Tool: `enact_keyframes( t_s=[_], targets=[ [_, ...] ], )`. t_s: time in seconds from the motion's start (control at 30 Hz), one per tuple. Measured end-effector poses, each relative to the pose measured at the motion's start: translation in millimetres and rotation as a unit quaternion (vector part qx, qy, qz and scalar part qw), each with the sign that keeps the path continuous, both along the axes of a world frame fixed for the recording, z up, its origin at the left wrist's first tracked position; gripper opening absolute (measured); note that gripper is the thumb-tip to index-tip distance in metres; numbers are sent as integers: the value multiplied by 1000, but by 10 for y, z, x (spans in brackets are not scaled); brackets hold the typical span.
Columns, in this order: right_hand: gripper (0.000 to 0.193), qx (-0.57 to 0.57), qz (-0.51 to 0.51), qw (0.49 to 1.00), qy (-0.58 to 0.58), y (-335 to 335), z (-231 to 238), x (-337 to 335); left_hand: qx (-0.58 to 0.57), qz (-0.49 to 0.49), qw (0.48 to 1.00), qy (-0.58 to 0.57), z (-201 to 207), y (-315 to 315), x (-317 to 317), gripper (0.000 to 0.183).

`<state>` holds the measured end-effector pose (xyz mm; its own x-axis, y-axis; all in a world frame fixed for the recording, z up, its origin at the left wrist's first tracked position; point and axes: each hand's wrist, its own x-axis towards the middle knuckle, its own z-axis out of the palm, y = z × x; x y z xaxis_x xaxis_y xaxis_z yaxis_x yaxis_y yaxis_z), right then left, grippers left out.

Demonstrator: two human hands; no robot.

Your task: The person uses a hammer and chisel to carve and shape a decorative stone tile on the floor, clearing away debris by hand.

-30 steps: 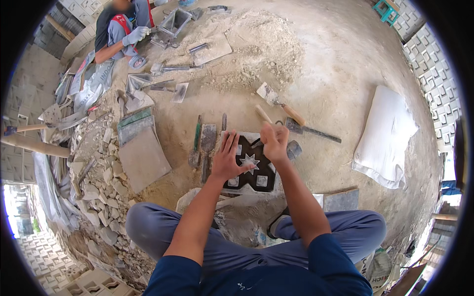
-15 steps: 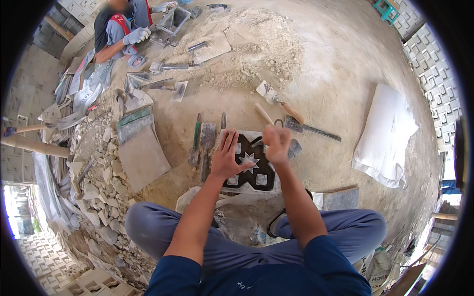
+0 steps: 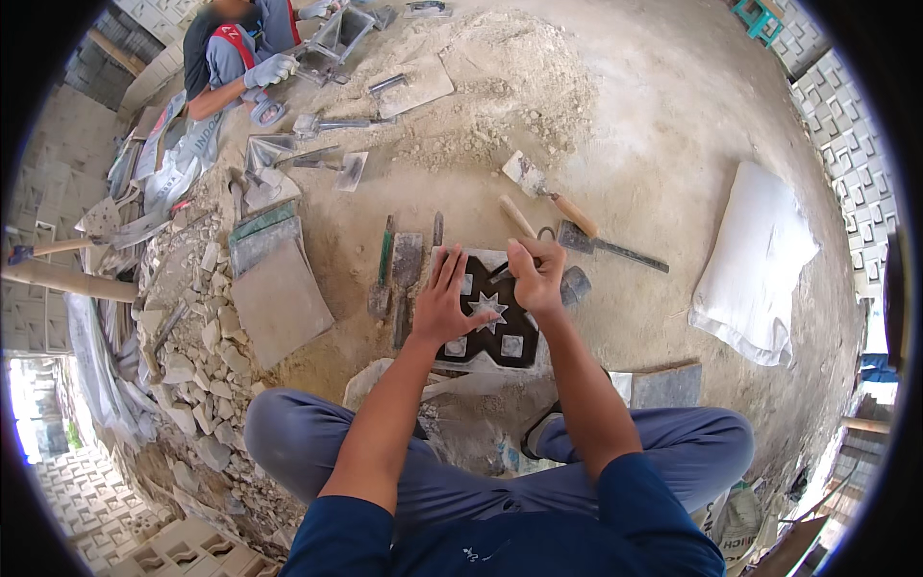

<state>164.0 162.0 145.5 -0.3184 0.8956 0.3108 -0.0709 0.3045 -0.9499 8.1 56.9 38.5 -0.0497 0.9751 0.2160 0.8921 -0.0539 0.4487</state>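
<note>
On the ground before my crossed legs lies a black patterned mould plate [image 3: 490,341] with a pale star-shaped opening [image 3: 487,311] at its centre and light square openings around it. My left hand [image 3: 444,308] rests flat over the plate's left side, fingers spread, thumb reaching to the star. At the far right corner my right hand [image 3: 538,276] is closed on a small dark tool [image 3: 501,272]; its tip points left over the plate, and most of it is hidden by the fingers. A grey cup-like piece [image 3: 575,286] sits just right of that hand.
Trowels with a green handle [image 3: 386,252] and a grey blade [image 3: 408,260] lie left. Beyond are a wooden-handled trowel [image 3: 574,216] and a dark bar [image 3: 630,256]. Stacked sheets [image 3: 281,308], rubble [image 3: 207,385], a white sack [image 3: 755,260] and a gloved co-worker [image 3: 226,67] surround.
My right hand has shifted slightly toward me and turned, its thumb now showing on top. My left hand stays in place on the plate.
</note>
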Motion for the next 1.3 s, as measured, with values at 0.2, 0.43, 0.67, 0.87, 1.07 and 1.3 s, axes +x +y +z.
enact_keyframes(
  t_s=[0.2, 0.43, 0.67, 0.87, 1.07, 1.3],
  targets=[
    [42, -7, 14, 994, 106, -54, 25, 89, -6, 4, 1000, 4, 7, 17, -39, 122],
    [44, 6, -6, 995, 96, -87, 152, 68, -12, 7, 1000, 3, 16, 0, -12, 123],
    [43, 29, 9, 999, 35, -104, 245, -67, 4, 12, 1000, -4, 7, 11, -75, 122],
    [46, -28, -45, 998, 22, -42, 7, -124, -13, 9, 1000, -5, -15, 5, -16, 123],
    [40, -38, -43, 989, 138, -307, 270, -103, 11, 10, 1000, -19, -5, -4, -17, 121],
    [17, 4, -38, 994, 99, -495, 243, -195, 20, 16, 999, -20, -58, -12, -21, 122]
  ],
)
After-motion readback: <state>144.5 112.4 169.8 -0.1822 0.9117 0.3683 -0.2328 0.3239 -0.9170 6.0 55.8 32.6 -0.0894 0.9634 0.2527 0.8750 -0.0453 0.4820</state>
